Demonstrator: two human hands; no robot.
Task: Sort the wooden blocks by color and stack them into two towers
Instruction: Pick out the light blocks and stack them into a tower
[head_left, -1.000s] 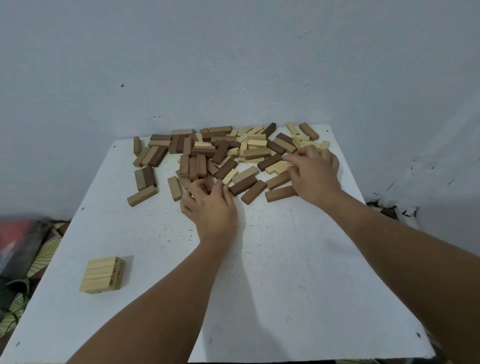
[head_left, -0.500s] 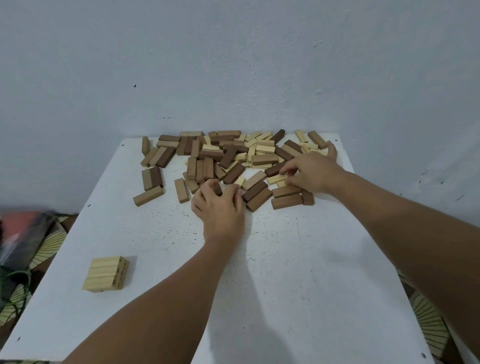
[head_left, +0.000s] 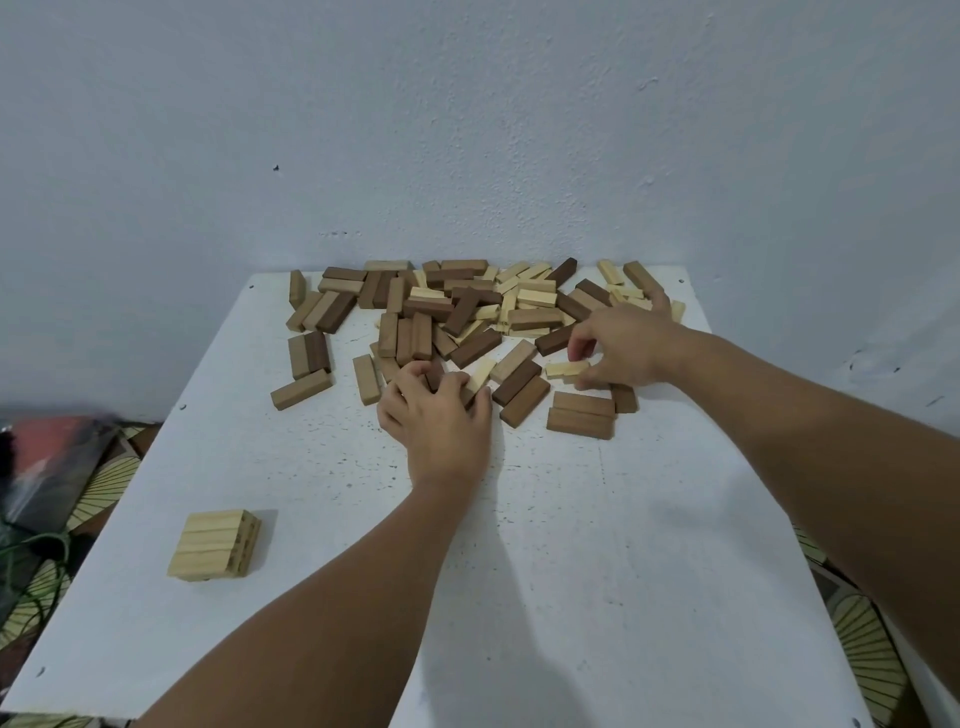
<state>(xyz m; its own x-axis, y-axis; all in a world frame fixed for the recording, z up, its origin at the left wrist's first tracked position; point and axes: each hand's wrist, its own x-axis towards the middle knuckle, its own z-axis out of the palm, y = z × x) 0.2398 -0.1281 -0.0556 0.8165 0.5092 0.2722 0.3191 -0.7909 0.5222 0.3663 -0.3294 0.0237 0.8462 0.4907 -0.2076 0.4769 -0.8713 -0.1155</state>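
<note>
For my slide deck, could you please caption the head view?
Both hands work the mixed block pile: right hand pinches a pale block, left hand grips blocks; a pale stack stands nearby.

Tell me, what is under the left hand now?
Under the left hand, curled fingers cover a dark block and the end of a pale block. What lies under the palm is hidden.

tabletop (head_left: 597, 545): white, speckled
far edge: scattered blocks (head_left: 457, 312), light and dark
near left: pale stack (head_left: 214, 543)
</note>
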